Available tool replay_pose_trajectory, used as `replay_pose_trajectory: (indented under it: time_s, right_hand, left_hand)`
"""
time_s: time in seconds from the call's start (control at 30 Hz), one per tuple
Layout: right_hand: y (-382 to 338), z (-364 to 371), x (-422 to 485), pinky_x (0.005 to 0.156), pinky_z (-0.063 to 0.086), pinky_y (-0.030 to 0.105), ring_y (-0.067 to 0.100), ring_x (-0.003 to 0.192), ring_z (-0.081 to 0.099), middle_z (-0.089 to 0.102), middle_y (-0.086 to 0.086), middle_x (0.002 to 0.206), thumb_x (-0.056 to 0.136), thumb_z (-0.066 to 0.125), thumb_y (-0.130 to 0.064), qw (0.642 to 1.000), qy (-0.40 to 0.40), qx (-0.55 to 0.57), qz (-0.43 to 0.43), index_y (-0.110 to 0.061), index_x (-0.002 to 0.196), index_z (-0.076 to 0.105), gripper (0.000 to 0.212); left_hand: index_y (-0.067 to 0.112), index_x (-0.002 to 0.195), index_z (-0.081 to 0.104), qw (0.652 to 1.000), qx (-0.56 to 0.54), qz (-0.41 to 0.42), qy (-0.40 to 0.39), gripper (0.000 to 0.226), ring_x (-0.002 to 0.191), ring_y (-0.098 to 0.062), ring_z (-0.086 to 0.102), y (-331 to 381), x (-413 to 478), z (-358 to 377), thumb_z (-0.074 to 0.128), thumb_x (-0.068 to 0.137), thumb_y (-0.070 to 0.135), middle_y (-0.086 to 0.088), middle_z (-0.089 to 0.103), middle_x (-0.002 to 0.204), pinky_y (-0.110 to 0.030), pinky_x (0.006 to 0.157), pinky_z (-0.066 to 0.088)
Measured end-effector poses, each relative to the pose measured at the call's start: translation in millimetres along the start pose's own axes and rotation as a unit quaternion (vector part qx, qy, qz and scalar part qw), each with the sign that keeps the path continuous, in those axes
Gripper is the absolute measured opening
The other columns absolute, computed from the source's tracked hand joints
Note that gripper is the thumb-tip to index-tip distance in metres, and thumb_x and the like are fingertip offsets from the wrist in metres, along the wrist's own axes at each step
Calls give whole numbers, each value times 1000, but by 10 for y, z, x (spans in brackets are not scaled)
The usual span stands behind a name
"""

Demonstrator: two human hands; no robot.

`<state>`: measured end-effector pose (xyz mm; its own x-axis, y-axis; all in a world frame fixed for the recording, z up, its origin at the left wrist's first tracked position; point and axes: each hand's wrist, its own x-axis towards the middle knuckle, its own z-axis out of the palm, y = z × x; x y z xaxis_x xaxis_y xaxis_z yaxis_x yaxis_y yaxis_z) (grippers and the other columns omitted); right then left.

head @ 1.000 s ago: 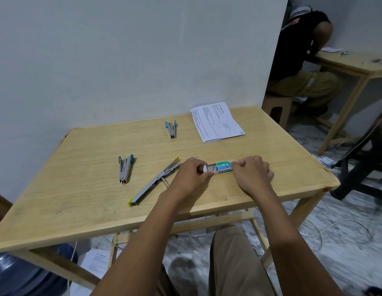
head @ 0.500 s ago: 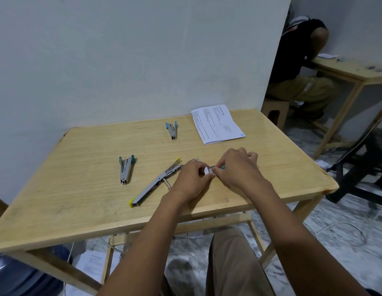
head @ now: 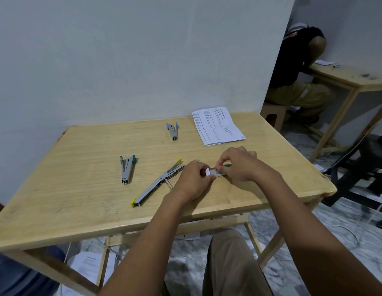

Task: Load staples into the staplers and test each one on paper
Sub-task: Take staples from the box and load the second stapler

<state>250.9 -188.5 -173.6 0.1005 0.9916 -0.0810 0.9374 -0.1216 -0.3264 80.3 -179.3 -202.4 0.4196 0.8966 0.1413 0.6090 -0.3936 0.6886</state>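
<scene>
Staple box [head: 214, 173], small, green with a white end flap, was held just above the table [head: 79, 199] between both hands, near the front edge. The left hand [head: 194, 178] gripped the box's left end, fingers curled round it, with the white flap standing open beside its fingertips. The right hand [head: 239, 165] came over the box from above, fingers curled, thumb and forefinger pinching at its middle; whether they held the box wall or something inside it could not be told. A strip of the green side showed under the right hand's fingers.

Just left of the grip, almost touching the left hand's knuckles, lay the yellow-tipped stapler [head: 158, 183], opened out flat in one long line slanting toward the front edge. Farther left of the grip lay the teal-tipped stapler [head: 127, 169], closed, well apart from the hands. Beyond the grip, toward the wall, lay the blue-tipped stapler [head: 173, 130], and to its right, beyond the right hand, a printed sheet of paper [head: 217, 126] lay flat.

Far to the right of the grip, another person [head: 297, 67] sat bent over a second table [head: 356, 77]. Below the grip, under the table, loose papers [head: 89, 265] lay on the floor beside a blue water jug [head: 14, 278].
</scene>
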Motion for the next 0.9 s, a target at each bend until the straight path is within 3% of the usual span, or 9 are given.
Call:
replay_pose_trajectory:
  time_s: [0.13, 0.27, 0.33, 0.43, 0.6, 0.67, 0.8, 0.9]
  right_hand:
    - [-63, -32, -10, 83, 29, 34, 26, 113, 38, 51, -1, 110, 83, 67, -50, 1000, 21, -23, 6, -40, 80, 70, 10]
    - [-171, 50, 43, 84, 36, 38, 26, 110, 39, 53, 0, 100, 75, 72, -60, 998, 20, -38, 43, -32, 73, 71, 28]
    - [-209, 94, 92, 81, 33, 38, 26, 109, 44, 61, 1, 101, 71, 74, -61, 997, 29, -33, 66, -29, 72, 70, 32]
    - [-252, 104, 105, 80, 26, 35, 25, 107, 47, 64, 1, 101, 74, 75, -51, 996, 33, -35, 75, -23, 82, 71, 30]
    - [-213, 101, 37, 66, 27, 33, 30, 100, 52, 59, 0, 84, 69, 63, -47, 997, 16, 32, 65, -22, 54, 52, 31]
    - [-162, 82, -5, 63, 30, 31, 28, 100, 55, 60, -3, 78, 69, 57, -44, 994, 26, 86, 57, -23, 48, 57, 29]
    - [-110, -11, -159, 76, 47, 28, 15, 101, 60, 70, -12, 85, 88, 60, -31, 972, 84, 217, 20, -31, 67, 70, 24]
    - [-105, -49, -271, 66, 51, 18, 8, 88, 67, 70, -11, 85, 93, 65, -27, 952, 130, 276, -2, -23, 90, 73, 10]
  left_hand:
    - [4, 103, 69, 1000, -4, -3, 1, 28, 92, -26, 55, -1, -4, 1, 66, 91, 29, -13, 60, 102, -33, 77, 43]
    - [7, 100, 71, 1000, -7, -3, -1, 25, 89, -24, 54, -7, 2, 7, 66, 91, 30, -12, 60, 100, -29, 70, 39]
    - [9, 101, 71, 1000, -8, -3, 0, 23, 88, -22, 54, -13, 6, 11, 67, 91, 30, -11, 60, 100, -25, 66, 38]
    - [8, 101, 71, 1000, -9, -3, 0, 25, 90, -24, 55, -16, 7, 15, 67, 91, 30, -12, 60, 100, -33, 74, 44]
    - [5, 103, 70, 1000, -9, -3, 2, 28, 93, -25, 55, -5, 0, 6, 67, 90, 31, -13, 60, 101, -34, 79, 45]
    - [6, 107, 69, 1000, -11, -4, 4, 29, 93, -24, 55, -6, -1, 6, 67, 91, 30, -13, 60, 103, -30, 76, 43]
    - [5, 109, 68, 1000, -5, -11, 0, 29, 96, -24, 56, 5, -2, 4, 67, 91, 28, -13, 60, 106, -28, 78, 42]
    - [7, 115, 66, 1000, 10, -20, -13, 33, 98, -24, 56, 29, -2, -23, 66, 91, 30, -11, 60, 108, -32, 82, 45]
